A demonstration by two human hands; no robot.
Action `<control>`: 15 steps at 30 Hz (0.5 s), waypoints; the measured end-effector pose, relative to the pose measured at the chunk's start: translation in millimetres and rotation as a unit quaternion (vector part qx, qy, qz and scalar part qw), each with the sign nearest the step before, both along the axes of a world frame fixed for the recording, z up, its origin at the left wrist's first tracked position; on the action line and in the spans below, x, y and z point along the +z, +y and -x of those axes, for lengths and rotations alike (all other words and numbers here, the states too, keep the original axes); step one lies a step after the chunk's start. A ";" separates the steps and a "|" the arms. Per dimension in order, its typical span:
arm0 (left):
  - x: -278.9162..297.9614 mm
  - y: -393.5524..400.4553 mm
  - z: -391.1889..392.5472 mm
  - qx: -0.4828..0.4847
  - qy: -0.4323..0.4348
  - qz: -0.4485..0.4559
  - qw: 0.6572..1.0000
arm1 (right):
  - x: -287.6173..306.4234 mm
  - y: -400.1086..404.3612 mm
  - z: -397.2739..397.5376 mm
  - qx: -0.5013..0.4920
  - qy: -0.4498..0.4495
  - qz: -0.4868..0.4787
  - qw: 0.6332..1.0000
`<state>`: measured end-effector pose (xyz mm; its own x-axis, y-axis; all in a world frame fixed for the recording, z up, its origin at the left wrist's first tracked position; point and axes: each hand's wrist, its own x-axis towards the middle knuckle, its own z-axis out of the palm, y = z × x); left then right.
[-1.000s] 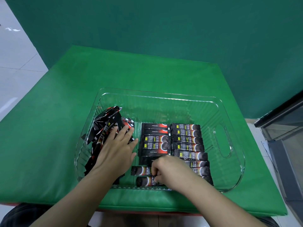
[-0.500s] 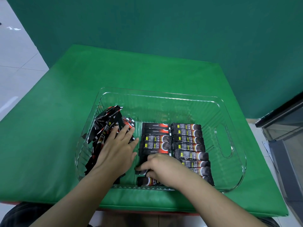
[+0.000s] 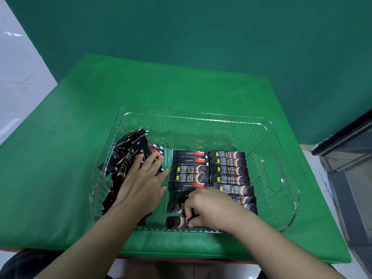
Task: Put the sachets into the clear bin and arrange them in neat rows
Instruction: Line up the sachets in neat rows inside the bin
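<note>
A clear plastic bin (image 3: 281,208) sits on the green table. Inside it, black and red sachets lie in two neat rows: a middle row (image 3: 190,172) and a right row (image 3: 229,168). A loose heap of sachets (image 3: 128,156) leans against the bin's left wall. My left hand (image 3: 141,186) lies flat on that heap, fingers straight. My right hand (image 3: 209,208) is at the near end of the middle row, its curled fingers pinching a sachet (image 3: 177,207) there. Another sachet (image 3: 177,222) lies just in front, by the near wall.
The green cloth-covered table (image 3: 80,178) spreads around the bin. A green wall stands behind it. A dark cabinet edge (image 3: 346,150) is at the right, white floor tiles at the left. The bin has a handle cut-out (image 3: 273,172) on its right side.
My right hand shifted left along the near end of the middle row and curled onto a sachet there. The left hand stayed on the heap.
</note>
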<state>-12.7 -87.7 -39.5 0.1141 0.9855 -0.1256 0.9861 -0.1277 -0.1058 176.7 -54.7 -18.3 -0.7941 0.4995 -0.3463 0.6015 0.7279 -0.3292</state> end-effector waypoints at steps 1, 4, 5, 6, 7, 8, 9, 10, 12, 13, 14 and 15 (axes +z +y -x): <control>-0.2 -0.1 0.0 0.000 0.000 0.000 1.000 | -0.3 -1.4 0.1 0.000 0.000 -0.007 1.000; -0.1 0.2 -0.4 0.000 0.000 -0.001 1.000 | -2.8 -3.6 -0.7 -0.001 0.004 -0.025 1.000; -0.2 0.4 -0.6 0.000 0.000 -0.003 1.000 | -3.6 -3.5 -1.2 -0.004 0.006 -0.028 1.000; -0.6 0.2 -0.5 -0.001 -0.001 -0.006 1.000 | -4.2 -3.4 -1.7 -0.009 0.008 -0.028 1.000; -1.0 0.2 -0.4 -0.001 -0.003 -0.009 1.000 | -4.5 -3.4 -2.2 -0.014 0.009 -0.027 0.999; -1.5 0.2 -0.2 0.000 -0.005 -0.012 1.000 | -4.9 -3.3 -2.7 -0.018 0.009 -0.027 0.999; -1.9 0.3 0.1 0.000 -0.008 -0.014 1.000 | -4.9 -3.3 -3.1 -0.020 0.009 -0.025 0.999; -2.4 0.3 0.3 0.001 -0.012 -0.015 1.000 | -5.0 -3.2 -3.6 -0.023 0.012 -0.022 0.999; -3.7 0.7 0.5 -0.001 -0.018 -0.019 1.000 | -4.0 -2.6 -4.7 -0.035 0.021 -0.014 0.999; -4.4 0.6 0.6 -0.003 -0.020 -0.022 1.000 | -3.3 -1.8 -5.2 -0.042 0.027 -0.015 0.999; -4.8 0.5 0.5 -0.004 -0.025 -0.025 0.999 | -2.7 -0.8 -6.1 -0.049 0.034 -0.021 0.998; -4.9 0.3 0.4 -0.004 -0.031 -0.029 0.999 | -2.1 0.3 -6.9 -0.057 0.042 -0.031 0.997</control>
